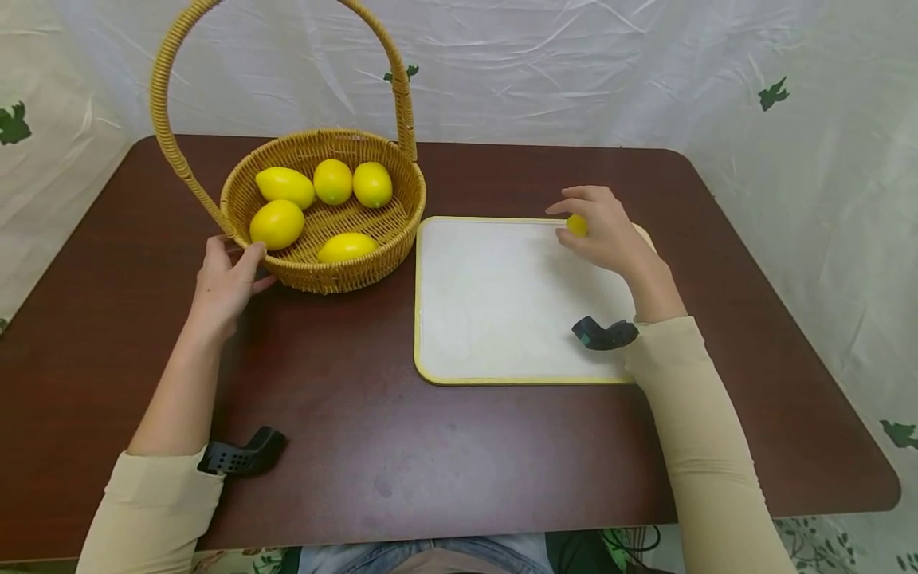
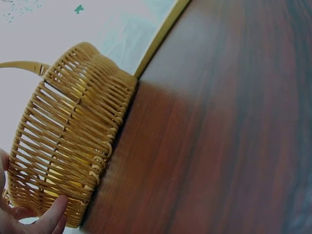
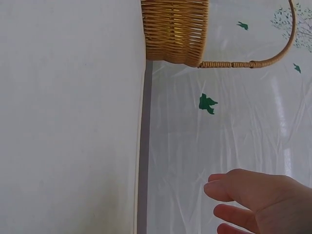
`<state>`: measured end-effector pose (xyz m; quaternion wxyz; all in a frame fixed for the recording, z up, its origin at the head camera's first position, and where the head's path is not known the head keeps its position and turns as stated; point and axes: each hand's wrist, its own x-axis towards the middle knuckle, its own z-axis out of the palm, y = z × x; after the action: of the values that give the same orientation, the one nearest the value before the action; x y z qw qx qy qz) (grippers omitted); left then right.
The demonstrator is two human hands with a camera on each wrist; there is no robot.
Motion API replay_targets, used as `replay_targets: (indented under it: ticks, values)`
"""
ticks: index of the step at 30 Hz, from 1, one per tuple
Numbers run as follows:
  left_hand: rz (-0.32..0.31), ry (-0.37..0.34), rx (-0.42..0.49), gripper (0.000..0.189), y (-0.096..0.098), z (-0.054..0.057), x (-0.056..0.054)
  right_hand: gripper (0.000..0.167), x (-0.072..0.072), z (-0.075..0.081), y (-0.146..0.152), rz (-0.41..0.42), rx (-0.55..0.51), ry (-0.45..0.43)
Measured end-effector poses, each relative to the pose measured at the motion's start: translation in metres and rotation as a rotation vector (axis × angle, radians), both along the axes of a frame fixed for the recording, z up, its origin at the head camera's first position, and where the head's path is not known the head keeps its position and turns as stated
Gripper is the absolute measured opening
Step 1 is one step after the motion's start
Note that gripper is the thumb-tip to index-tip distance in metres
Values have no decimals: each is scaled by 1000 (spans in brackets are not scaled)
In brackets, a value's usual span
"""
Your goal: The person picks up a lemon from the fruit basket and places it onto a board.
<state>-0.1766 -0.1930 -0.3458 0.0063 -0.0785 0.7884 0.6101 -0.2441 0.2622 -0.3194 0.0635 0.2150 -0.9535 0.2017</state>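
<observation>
In the head view, my left hand holds the near left rim of a wicker basket. The left wrist view shows fingers against the woven side of that basket. Inside lie several yellow lemons. My right hand is raised over the far right of a white board, thumb and fingers apart and loosely curved. A further lemon shows partly between thumb and forefinger, the rest hidden by the hand. In the right wrist view, no lemon shows at the fingers.
The basket's tall arched handle rises toward the back. The yellow-edged board lies right of the basket on a dark brown table. White sheeting with green leaf shapes hangs behind.
</observation>
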Motion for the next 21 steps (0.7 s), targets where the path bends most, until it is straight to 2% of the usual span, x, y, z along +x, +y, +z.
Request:
replay_targets:
  ticks: [9,14,21]
  values:
    - [23,-2,4,66,0,-2,1,29,-4,-2,-10,24,-2,5]
    - [8,1,1,66,1,-1,0,28,-6,-2,-17,59,-4,22]
    - [7,2,7,64,0,-1,-1,26,-14,12,-40,145,23,81]
